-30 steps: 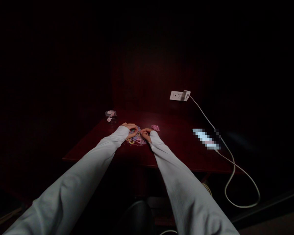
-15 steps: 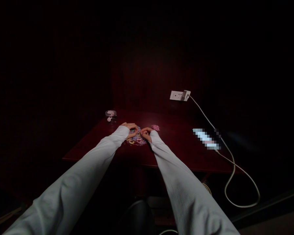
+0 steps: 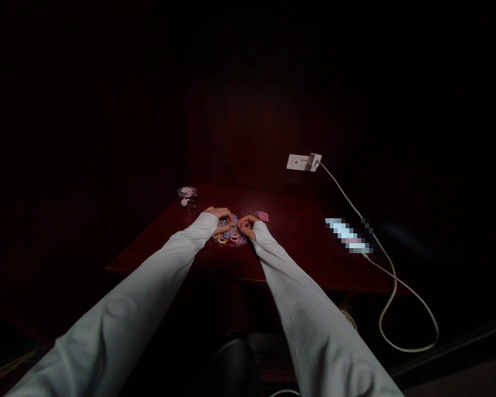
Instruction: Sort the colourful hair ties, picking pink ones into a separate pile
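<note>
A heap of small coloured hair ties (image 3: 230, 238), in purple, yellow, pink and blue, lies on the dark red table between my hands. My left hand (image 3: 220, 216) curves over the heap's left side, its fingers bent and pinched towards the thumb. From the right, my right hand (image 3: 248, 225) reaches in with thumb and forefinger pressed together. Whatever is in either pinch is too small and dim to make out. Just beyond my right hand is a separate pink bundle (image 3: 262, 216), seemingly of similar ties.
A clear round container (image 3: 187, 196) with pink pieces stands at the table's back left. To the right lies a blurred-out phone (image 3: 349, 236), its white cable (image 3: 342, 188) running to a charger in the wall socket (image 3: 298, 162). The table's front edge (image 3: 248, 282) crosses beneath my forearms.
My right fingertips have shifted very slightly. Both hands otherwise keep their places at the heap, and the other things have not moved.
</note>
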`<action>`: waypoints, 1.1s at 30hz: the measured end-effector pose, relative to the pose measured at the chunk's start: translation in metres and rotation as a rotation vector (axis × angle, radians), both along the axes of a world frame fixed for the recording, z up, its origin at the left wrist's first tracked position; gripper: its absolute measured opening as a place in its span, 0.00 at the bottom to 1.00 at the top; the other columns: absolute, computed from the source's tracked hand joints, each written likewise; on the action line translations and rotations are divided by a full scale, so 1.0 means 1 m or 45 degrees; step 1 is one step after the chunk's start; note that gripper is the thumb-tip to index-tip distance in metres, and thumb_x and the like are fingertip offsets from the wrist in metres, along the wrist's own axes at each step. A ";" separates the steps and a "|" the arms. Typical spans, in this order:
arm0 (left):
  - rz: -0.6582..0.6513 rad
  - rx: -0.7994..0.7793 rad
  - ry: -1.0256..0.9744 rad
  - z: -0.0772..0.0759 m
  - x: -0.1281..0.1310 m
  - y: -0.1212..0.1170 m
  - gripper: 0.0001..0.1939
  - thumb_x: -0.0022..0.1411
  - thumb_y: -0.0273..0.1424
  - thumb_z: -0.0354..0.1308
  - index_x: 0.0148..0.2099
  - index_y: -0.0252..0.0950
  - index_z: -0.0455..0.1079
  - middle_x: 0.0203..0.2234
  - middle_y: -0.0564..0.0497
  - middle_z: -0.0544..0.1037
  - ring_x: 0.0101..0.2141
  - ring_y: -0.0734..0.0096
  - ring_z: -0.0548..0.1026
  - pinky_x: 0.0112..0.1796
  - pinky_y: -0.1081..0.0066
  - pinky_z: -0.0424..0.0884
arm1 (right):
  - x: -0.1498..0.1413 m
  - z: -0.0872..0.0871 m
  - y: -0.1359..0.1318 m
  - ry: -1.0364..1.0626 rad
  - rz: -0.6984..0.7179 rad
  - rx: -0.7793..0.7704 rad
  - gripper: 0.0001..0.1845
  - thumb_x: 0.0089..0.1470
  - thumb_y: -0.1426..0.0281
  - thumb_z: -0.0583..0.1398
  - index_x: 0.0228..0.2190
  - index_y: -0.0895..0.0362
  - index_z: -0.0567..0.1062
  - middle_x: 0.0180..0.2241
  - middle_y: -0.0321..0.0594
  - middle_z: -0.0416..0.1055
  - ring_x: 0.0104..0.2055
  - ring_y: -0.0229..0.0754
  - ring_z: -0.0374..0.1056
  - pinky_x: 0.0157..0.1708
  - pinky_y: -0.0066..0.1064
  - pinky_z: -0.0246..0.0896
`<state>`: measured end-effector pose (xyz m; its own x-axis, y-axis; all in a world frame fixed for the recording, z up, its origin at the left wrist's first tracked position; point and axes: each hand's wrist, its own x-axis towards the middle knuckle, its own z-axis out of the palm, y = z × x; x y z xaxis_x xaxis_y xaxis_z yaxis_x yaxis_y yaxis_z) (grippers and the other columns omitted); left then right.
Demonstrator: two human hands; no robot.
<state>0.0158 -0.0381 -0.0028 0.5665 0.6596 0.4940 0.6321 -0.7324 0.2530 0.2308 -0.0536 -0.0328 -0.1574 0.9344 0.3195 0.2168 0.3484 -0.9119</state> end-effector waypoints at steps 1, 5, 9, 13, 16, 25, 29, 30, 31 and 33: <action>0.000 0.002 -0.003 0.000 0.000 0.000 0.05 0.67 0.32 0.59 0.41 0.39 0.76 0.39 0.53 0.84 0.39 0.67 0.79 0.44 0.67 0.63 | 0.000 0.001 -0.001 -0.005 0.000 0.000 0.15 0.43 0.58 0.71 0.28 0.54 0.77 0.26 0.32 0.67 0.26 0.35 0.56 0.31 0.29 0.51; -0.006 0.010 -0.015 0.000 0.000 0.000 0.04 0.66 0.31 0.59 0.40 0.39 0.75 0.38 0.53 0.83 0.38 0.67 0.78 0.44 0.68 0.63 | 0.000 0.004 -0.004 -0.036 -0.009 0.008 0.13 0.45 0.59 0.70 0.29 0.54 0.78 0.26 0.32 0.69 0.27 0.36 0.58 0.31 0.29 0.54; -0.002 -0.006 -0.009 0.001 0.000 -0.001 0.03 0.65 0.31 0.59 0.40 0.39 0.74 0.38 0.55 0.83 0.36 0.68 0.77 0.44 0.68 0.63 | 0.000 0.002 -0.005 -0.043 -0.025 0.021 0.13 0.46 0.59 0.70 0.30 0.54 0.78 0.26 0.32 0.71 0.27 0.36 0.59 0.31 0.29 0.55; -0.022 -0.009 -0.011 0.002 0.000 -0.001 0.03 0.63 0.30 0.60 0.39 0.39 0.73 0.37 0.54 0.83 0.33 0.69 0.76 0.44 0.68 0.63 | 0.000 -0.003 0.000 -0.001 -0.033 0.035 0.14 0.45 0.59 0.70 0.28 0.54 0.76 0.26 0.31 0.70 0.26 0.34 0.57 0.31 0.29 0.53; -0.039 0.002 -0.023 0.003 0.000 -0.002 0.03 0.64 0.30 0.59 0.40 0.38 0.74 0.37 0.54 0.82 0.33 0.69 0.76 0.43 0.68 0.63 | 0.000 -0.005 0.003 0.009 -0.028 0.026 0.15 0.44 0.59 0.71 0.29 0.54 0.76 0.26 0.30 0.70 0.26 0.34 0.58 0.30 0.28 0.52; 0.008 0.000 -0.043 -0.004 0.002 0.006 0.03 0.61 0.30 0.61 0.39 0.39 0.75 0.37 0.54 0.83 0.32 0.70 0.75 0.44 0.68 0.64 | -0.001 -0.010 0.005 0.009 -0.034 0.049 0.13 0.45 0.61 0.69 0.30 0.54 0.75 0.27 0.31 0.71 0.26 0.34 0.57 0.29 0.28 0.51; 0.073 0.026 -0.089 -0.012 0.005 0.013 0.03 0.57 0.30 0.63 0.36 0.39 0.74 0.35 0.54 0.83 0.32 0.69 0.74 0.42 0.68 0.64 | -0.005 -0.010 0.008 0.002 -0.066 0.009 0.11 0.43 0.65 0.68 0.28 0.53 0.73 0.27 0.31 0.70 0.26 0.35 0.56 0.29 0.28 0.51; 0.068 0.025 -0.088 -0.013 0.004 0.014 0.03 0.57 0.30 0.63 0.36 0.39 0.74 0.35 0.54 0.83 0.32 0.69 0.74 0.42 0.68 0.64 | -0.007 -0.010 0.009 0.001 -0.076 -0.011 0.10 0.43 0.66 0.68 0.27 0.53 0.73 0.27 0.31 0.70 0.26 0.35 0.56 0.29 0.28 0.51; 0.053 0.017 -0.082 -0.013 0.004 0.015 0.03 0.57 0.31 0.63 0.36 0.39 0.75 0.35 0.54 0.83 0.32 0.69 0.74 0.42 0.68 0.64 | -0.008 -0.009 0.010 -0.003 -0.086 -0.026 0.09 0.42 0.67 0.67 0.27 0.53 0.72 0.26 0.30 0.69 0.26 0.35 0.56 0.30 0.29 0.52; 0.020 -0.008 -0.064 -0.013 0.001 0.017 0.04 0.59 0.33 0.63 0.38 0.40 0.75 0.36 0.55 0.83 0.33 0.68 0.75 0.43 0.68 0.64 | -0.011 -0.009 0.012 -0.013 -0.097 -0.035 0.08 0.42 0.69 0.67 0.26 0.53 0.72 0.26 0.30 0.68 0.26 0.35 0.57 0.30 0.29 0.52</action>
